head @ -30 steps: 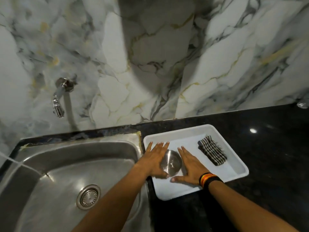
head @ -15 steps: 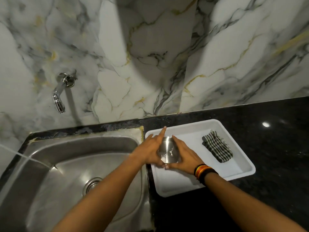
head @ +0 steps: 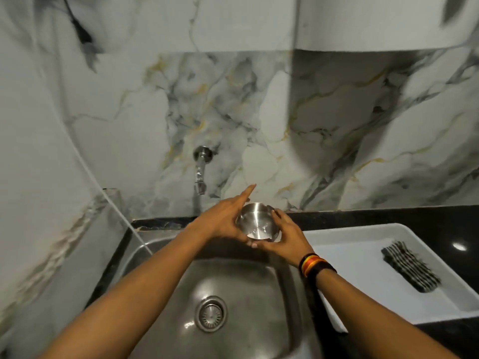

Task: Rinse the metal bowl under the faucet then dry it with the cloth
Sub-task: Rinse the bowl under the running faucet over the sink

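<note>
I hold a small metal bowl (head: 256,221) between both hands above the back of the steel sink (head: 272,320). My left hand (head: 224,220) presses its left side with the fingers stretched out. My right hand (head: 286,235) cups it from the right and below. The bowl's base faces me. The chrome faucet (head: 200,168) sticks out of the marble wall just up and left of the bowl; no water is seen running. A striped black-and-white cloth (head: 409,265) lies folded in the white tray (head: 357,255) at the right.
The tray sits on a black stone counter (head: 414,216) to the right of the sink. A drain strainer (head: 210,313) lies in the sink's middle. A thin white hose (head: 108,195) runs down the left wall toward the sink's corner.
Both hands lifted the bowl out of the tray and carried it left over the sink, close to the faucet. The view has swung left with them.
</note>
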A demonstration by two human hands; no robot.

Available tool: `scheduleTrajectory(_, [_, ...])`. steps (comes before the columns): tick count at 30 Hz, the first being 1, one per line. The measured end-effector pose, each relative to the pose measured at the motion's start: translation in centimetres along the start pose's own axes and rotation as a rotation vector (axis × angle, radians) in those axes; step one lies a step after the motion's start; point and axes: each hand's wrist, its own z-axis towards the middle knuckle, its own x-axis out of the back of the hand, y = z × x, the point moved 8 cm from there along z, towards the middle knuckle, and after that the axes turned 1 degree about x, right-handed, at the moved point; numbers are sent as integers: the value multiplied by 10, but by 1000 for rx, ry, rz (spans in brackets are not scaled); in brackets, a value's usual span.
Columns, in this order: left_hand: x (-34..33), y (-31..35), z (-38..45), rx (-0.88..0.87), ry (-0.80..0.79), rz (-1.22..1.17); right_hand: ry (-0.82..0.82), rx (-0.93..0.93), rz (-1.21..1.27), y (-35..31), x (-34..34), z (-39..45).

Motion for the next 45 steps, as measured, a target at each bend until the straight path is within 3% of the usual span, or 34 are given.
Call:
scheduleTrajectory(8, [78,-85,-70,54,566,188,68,-112,40,-39,-66,-4])
scheduleTrajectory(12, [80,-101,-54,182,678,212,49,-123,-5,-48,-83,1])
scheduleTrajectory(25, [54,-130,22,368,635,254,-11,-97,-16,-38,-112,40])
scheduleTrajectory(31, [55,-131,22,308,680,273,-47,-146,-13,-31,-129,49])
scheduleTrajectory(45, [59,-139,24,184,593,237,-31,-96,16,-48,-134,74])
